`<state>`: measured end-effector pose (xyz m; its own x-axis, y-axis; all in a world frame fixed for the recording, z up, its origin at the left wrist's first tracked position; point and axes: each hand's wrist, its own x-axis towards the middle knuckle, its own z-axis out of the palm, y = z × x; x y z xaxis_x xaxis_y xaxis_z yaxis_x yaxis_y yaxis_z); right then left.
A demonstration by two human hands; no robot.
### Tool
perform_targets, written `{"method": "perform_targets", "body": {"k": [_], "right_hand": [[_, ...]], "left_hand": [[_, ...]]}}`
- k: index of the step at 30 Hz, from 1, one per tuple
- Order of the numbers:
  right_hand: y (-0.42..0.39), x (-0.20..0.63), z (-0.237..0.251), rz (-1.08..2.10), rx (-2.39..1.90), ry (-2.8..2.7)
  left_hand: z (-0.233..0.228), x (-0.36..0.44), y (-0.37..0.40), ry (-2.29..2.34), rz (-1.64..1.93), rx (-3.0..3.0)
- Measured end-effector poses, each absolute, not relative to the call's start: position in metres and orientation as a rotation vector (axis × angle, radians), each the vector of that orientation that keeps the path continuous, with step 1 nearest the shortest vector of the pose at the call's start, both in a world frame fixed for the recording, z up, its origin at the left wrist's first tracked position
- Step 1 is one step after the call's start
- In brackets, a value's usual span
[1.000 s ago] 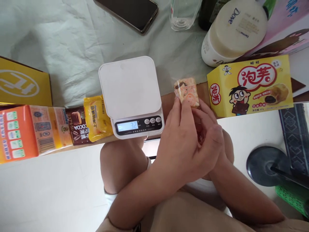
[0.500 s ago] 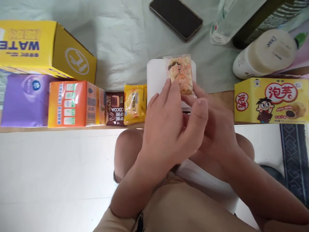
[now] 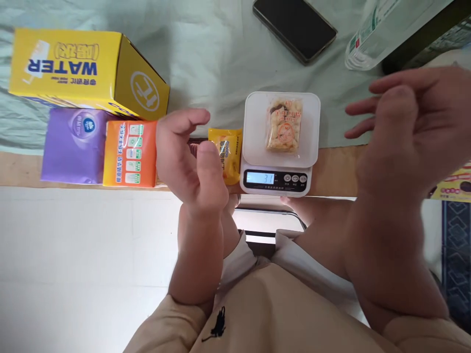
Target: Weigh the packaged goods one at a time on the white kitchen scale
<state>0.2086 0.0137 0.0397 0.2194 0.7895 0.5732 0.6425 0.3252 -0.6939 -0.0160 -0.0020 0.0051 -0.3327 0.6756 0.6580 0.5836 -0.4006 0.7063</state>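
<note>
A small snack packet (image 3: 284, 124) is laid flat on the white platform of a kitchen scale (image 3: 253, 142), roughly centred, with its long side running away from the person. The display (image 3: 259, 178) appears to read 31, though the digits are small. The packet is touched by neither hand. The left hand (image 3: 187, 157) is held above the table edge to the left of the scale, fingers loosely curled and nothing gripped. The right hand (image 3: 401, 132) is raised to the right, fingers spread wide and empty.

The packet is judged to be very light, as the low reading suggests. Its clear wrapper looks thin, glossy and probably slippery, and the pale puffed contents seen through it are likely brittle and easily crushed. It is best taken by the two long edges or by a crimped end seam, with a light pinch and no pressure on the middle.

A yellow sachet (image 3: 226, 154) lies just beside the scale, with an orange box (image 3: 128, 154), a purple pack (image 3: 71, 144) and a yellow carton (image 3: 84, 68) further left. A phone (image 3: 294, 27) lies beyond, on the pale cloth (image 3: 213, 59).
</note>
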Motion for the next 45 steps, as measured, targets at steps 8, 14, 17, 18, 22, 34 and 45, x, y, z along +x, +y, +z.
{"method": "perform_targets", "body": {"k": [8, 14, 17, 18, 22, 34, 45], "right_hand": [[-0.007, 0.193, 0.014, 0.191, -1.325, -1.617], [0.001, 0.193, 0.008, 0.102, -1.324, -1.703], [0.004, 0.195, 0.006, 0.071, -1.334, -1.735], [0.004, 0.195, 0.006, 0.075, -1.338, -1.733], [0.001, 0.193, 0.006, 0.140, -1.420, -1.694], [-0.010, 0.168, 0.012, 0.252, -1.368, -1.822], [-0.034, 0.096, 0.021, 0.437, -1.145, -2.086]], "left_hand": [[0.012, -0.013, -0.017, 1.469, 1.638, 1.641], [0.013, -0.012, -0.016, 1.329, 1.542, 1.581], [0.013, -0.010, -0.017, 1.388, 1.476, 1.687], [0.012, -0.009, -0.017, 1.402, 1.450, 1.746], [0.015, -0.005, -0.019, 1.465, 1.252, 1.877], [0.040, 0.016, -0.029, 1.580, 1.072, 1.696], [0.088, -0.058, -0.046, 1.873, 0.955, 1.450]]}}
